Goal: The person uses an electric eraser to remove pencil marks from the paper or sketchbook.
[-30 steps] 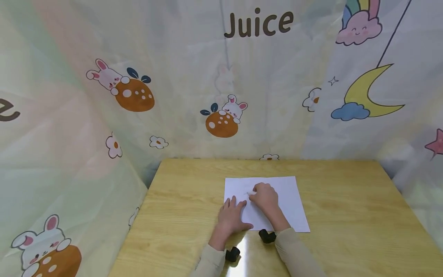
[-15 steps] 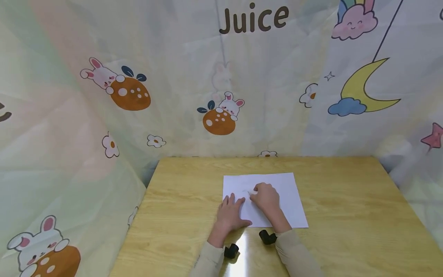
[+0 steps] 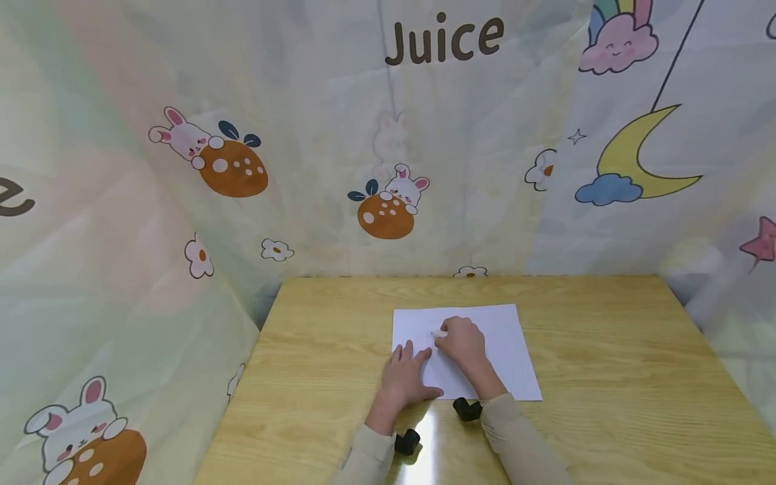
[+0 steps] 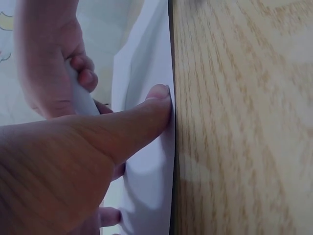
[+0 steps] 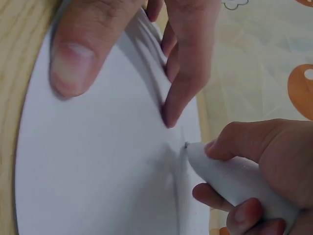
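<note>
A sheet of white paper (image 3: 509, 364) lies on the table, with faint marks near its middle. My left hand (image 3: 403, 378) rests spread on its left part; in the left wrist view the thumb (image 4: 142, 122) presses near the paper's edge. My right hand (image 3: 463, 345) grips a thick white pen (image 5: 234, 178) with a tapered front and small dark tip. In the right wrist view this tip is right at the paper, just beyond my left index fingertip, by a faint line. Curled fingers hide part of the pen's body.
The wooden table (image 3: 606, 350) extends on both sides of the paper. Black wrist cameras sit at both cuffs, one by the left sleeve (image 3: 371, 457) and one by the right sleeve (image 3: 521, 438). A printed curtain (image 3: 303, 168) hangs behind and at the left.
My right hand has shifted slightly up and left with the pen over the paper. The left hand stays in place on the sheet. The head view has tilted slightly.
</note>
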`<state>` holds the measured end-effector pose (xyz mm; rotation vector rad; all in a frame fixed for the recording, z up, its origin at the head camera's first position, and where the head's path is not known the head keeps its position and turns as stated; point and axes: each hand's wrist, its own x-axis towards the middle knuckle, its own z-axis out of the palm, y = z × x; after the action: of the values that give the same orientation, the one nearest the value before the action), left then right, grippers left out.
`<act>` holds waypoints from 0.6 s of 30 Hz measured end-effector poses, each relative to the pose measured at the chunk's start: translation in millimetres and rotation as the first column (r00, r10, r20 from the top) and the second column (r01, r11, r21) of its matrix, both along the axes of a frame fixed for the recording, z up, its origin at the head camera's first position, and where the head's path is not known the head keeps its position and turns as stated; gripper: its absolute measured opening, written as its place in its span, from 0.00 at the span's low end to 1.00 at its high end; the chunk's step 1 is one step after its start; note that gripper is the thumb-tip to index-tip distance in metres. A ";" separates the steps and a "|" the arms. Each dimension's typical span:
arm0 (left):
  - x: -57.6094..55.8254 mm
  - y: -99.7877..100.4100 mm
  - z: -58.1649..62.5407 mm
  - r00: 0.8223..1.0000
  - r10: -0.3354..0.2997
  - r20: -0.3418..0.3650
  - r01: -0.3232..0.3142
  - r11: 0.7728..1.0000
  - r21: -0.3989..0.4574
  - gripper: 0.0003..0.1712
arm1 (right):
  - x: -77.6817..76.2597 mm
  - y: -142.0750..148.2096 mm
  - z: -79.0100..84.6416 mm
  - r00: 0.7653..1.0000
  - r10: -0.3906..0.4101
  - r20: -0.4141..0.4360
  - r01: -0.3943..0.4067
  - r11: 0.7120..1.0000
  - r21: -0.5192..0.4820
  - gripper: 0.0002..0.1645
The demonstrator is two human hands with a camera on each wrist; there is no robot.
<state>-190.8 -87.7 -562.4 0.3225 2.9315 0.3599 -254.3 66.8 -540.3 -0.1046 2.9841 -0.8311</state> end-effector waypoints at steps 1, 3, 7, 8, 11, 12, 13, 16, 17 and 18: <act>-0.1 -0.3 -0.3 1.000 0.000 -0.004 0.000 1.000 0.005 0.49 | 0.1 -0.4 0.4 1.000 0.004 0.001 -0.004 1.000 0.002 0.14; -0.5 -1.5 -1.0 1.000 0.001 -0.014 -0.001 1.000 0.011 0.49 | 0.9 -1.5 1.4 1.000 0.010 -0.004 -0.010 1.000 -0.006 0.13; -0.8 -2.5 -1.7 1.000 -0.003 -0.025 0.003 1.000 0.003 0.49 | 1.9 -3.7 1.4 1.000 0.017 -0.013 -0.017 1.000 -0.005 0.12; -0.2 -2.4 -1.4 1.000 -0.005 -0.021 0.005 1.000 0.002 0.49 | 1.9 -3.8 0.9 1.000 0.020 -0.015 -0.020 1.000 -0.002 0.13; 1.7 -0.7 0.2 1.000 -0.008 -0.018 0.008 1.000 0.007 0.49 | 3.4 -3.1 0.5 1.000 0.015 -0.012 -0.015 1.000 0.008 0.13; 2.2 -0.3 1.2 1.000 -0.007 -0.018 0.008 1.000 0.011 0.49 | 4.6 -2.8 1.1 1.000 0.013 -0.012 -0.013 1.000 0.008 0.13; 2.8 0.0 2.1 1.000 -0.006 -0.016 0.006 1.000 0.013 0.49 | 5.8 -2.6 1.6 1.000 0.012 -0.014 -0.012 1.000 0.008 0.13; 3.5 0.7 2.8 1.000 -0.007 -0.012 0.007 1.000 0.011 0.49 | 8.6 -2.5 3.1 1.000 0.014 -0.022 -0.014 1.000 0.006 0.12; 3.9 0.8 2.5 1.000 -0.009 -0.006 0.009 1.000 0.008 0.49 | 9.0 -2.7 3.6 1.000 0.017 -0.024 -0.017 1.000 0.003 0.11; 4.1 1.0 2.1 1.000 -0.011 -0.002 0.011 1.000 0.007 0.50 | 9.2 -2.8 3.7 0.999 0.021 -0.029 -0.021 1.000 0.001 0.11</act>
<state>-186.7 -86.7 -560.3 0.3394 2.9299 0.3688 -245.0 64.0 -536.5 -0.1487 3.0046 -0.8332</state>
